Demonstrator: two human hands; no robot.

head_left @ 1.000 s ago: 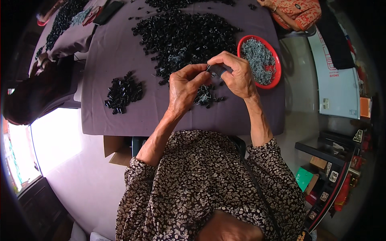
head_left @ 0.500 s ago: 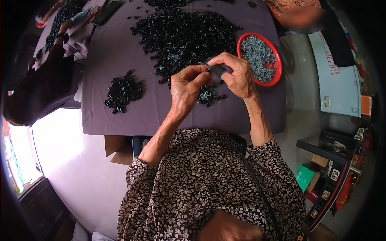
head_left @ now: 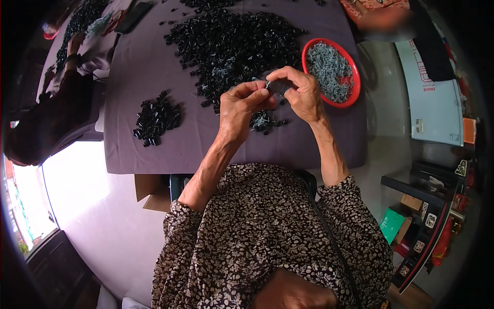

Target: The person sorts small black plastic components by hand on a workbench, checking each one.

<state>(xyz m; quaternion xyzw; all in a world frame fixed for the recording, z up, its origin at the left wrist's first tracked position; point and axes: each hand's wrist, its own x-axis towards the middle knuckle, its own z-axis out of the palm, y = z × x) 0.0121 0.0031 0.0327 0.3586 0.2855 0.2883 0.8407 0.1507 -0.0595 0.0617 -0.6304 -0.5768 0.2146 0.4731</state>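
Above the table my left hand and my right hand meet fingertip to fingertip. Pinched in the left fingers is a small black piece, mostly hidden. The right thumb wears a dark cover, and its fingers press a tiny grey piece against the black one; its exact shape is too small to make out. Just beyond the hands spreads a large heap of small black pieces. Under them lies a little cluster of grey pieces mixed with black ones. A smaller black pile sits to the left.
A red oval basin full of small grey pieces stands at the table's right side. The table wears a purple-grey cloth. Another person's arm reaches over a second table at far left; a person in orange sits at upper right.
My hands stay together, with the fingertips shifting slightly around the small piece and the right thumb curling in. The co-worker's hand at far left has moved slightly left and nearer.
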